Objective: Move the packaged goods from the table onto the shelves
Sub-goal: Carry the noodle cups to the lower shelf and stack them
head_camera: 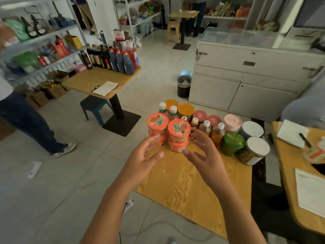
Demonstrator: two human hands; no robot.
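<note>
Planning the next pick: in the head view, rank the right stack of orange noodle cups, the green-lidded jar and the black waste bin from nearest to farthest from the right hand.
1. Right stack of orange noodle cups: just ahead and left of the right hand.
2. Green-lidded jar: on the table, to the hand's right.
3. Black waste bin: on the floor beyond the table.

orange noodle cups [179, 131], green tub [231, 143], wood-grain table [193, 187]
</note>
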